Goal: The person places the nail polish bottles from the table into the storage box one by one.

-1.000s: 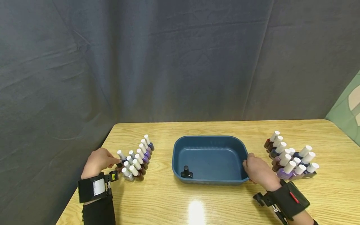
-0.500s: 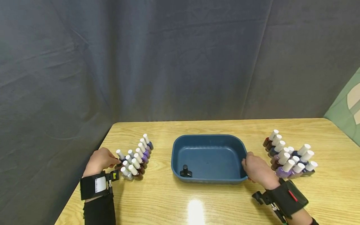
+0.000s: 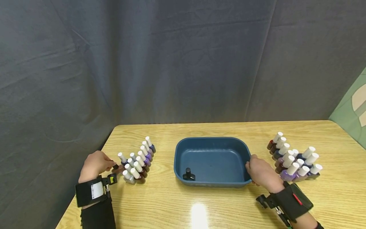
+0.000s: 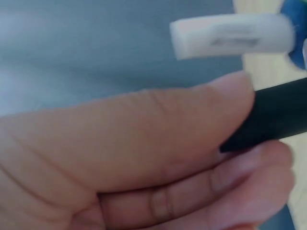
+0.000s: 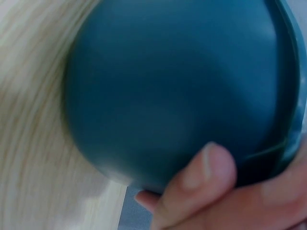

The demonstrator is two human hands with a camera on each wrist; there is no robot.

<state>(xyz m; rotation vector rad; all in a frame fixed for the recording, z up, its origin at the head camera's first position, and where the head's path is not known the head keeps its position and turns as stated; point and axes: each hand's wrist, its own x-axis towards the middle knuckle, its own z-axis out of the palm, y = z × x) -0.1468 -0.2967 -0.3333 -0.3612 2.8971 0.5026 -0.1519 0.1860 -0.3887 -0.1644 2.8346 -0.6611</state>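
Note:
My left hand (image 3: 95, 163) pinches the black cap of a nail polish bottle (image 3: 115, 166) between thumb and fingers, just left of a group of white-capped nail polish bottles (image 3: 138, 165). In the left wrist view that black cap (image 4: 280, 115) runs out to the right edge, below a blurred white cap (image 4: 232, 36). My right hand (image 3: 264, 173) grips the right end of a blue plastic tub (image 3: 211, 184). The right wrist view shows the thumb on the tub's outer wall (image 5: 177, 91) and fingers at its rim. Inside the tub, near its front left corner, stands a black-capped dark nail polish bottle (image 3: 188, 175).
Right of the tub, beyond my right hand, stands another group of white-capped nail polish bottles (image 3: 294, 160), in red, purple and dark shades. All of it is on a wooden table (image 3: 160, 203). A grey cloth (image 3: 183, 63) hangs behind and to the left.
My left hand has shifted a little left, drawing the black-capped bottle away from the white-capped group. The right hand and the tub stay in place.

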